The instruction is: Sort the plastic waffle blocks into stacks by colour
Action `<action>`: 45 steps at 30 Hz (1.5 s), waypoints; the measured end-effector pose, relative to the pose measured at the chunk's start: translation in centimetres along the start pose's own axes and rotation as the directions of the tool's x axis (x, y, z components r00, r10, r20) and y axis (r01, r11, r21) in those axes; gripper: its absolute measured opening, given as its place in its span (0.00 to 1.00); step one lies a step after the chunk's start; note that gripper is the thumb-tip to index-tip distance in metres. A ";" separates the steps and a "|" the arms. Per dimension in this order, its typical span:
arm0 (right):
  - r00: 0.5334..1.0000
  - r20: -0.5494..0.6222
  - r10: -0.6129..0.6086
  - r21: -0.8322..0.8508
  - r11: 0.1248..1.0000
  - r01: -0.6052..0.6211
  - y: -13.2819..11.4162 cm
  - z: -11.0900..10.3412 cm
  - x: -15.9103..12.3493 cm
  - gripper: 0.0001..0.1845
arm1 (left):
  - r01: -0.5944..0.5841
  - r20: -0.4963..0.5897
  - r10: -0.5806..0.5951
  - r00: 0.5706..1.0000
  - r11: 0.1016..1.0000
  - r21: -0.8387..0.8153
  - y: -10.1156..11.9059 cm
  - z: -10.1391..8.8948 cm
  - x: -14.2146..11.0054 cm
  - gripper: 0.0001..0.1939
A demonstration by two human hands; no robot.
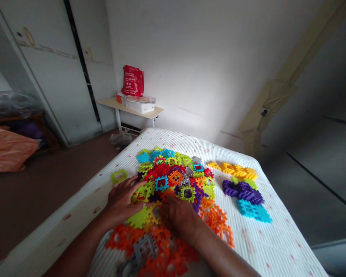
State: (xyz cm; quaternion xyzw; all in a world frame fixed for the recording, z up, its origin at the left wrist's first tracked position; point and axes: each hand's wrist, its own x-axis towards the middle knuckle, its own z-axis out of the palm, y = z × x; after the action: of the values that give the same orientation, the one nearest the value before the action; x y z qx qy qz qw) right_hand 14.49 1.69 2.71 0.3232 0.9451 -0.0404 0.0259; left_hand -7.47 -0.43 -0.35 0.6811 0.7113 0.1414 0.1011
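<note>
A big heap of coloured plastic interlocking tiles (173, 181) lies on a white mattress (276, 246). My left hand (122, 200) rests on the heap's left side, fingers stretched out flat over green and yellow pieces. My right hand (178, 215) lies on the middle of the heap, fingers curled down onto the pieces; what they hold, if anything, is hidden. Orange tiles (216, 221) spread around and below both wrists. To the right lie sorted groups: yellow tiles (236, 170), purple tiles (243, 190) and blue tiles (252, 211).
A single green tile (118, 176) lies apart near the mattress's left edge. A small table (129, 107) with a red bag (132, 80) and boxes stands against the far wall. Closet doors (54, 69) and an orange bag (8, 150) stand at the left.
</note>
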 end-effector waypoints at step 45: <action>0.459 -0.245 0.854 0.204 0.509 -0.837 22.3 -5.6 -4.9 0.25 | -0.042 -0.054 0.040 0.998 0.999 -0.035 -1.9 1.5 1.2 0.35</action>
State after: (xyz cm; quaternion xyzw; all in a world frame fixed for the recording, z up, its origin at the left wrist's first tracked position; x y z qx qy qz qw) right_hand 31.92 16.79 7.35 0.7508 0.6501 0.0042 -0.1170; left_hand -8.80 0.83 -2.36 0.6896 0.6969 0.1742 0.0915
